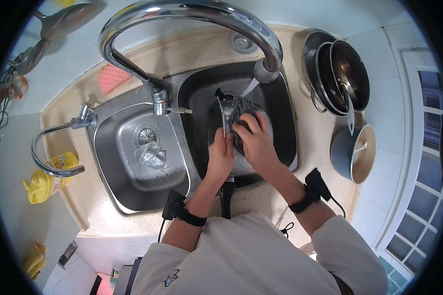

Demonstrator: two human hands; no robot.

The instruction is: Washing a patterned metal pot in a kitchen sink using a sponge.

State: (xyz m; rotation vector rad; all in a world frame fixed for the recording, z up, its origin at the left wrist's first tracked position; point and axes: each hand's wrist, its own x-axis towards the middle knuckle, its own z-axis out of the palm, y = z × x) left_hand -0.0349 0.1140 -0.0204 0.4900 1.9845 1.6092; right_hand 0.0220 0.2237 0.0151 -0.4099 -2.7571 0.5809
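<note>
Over the right sink basin, my left hand grips the rim of a metal pot tilted on its side. A dark handle stub shows at the pot's far end. My right hand presses a dark mesh scouring pad against the pot, and the fingers partly hide both. Beside them, water runs from the tall chrome faucet. Beneath the hands lies a pan whose black handle sticks out over the front edge; most of its body is hidden.
The left basin holds a crumpled silvery cloth near its drain. A smaller tap, a yellow jug and a pink sponge stand around it. To the right are stacked pans and a grey-blue pot.
</note>
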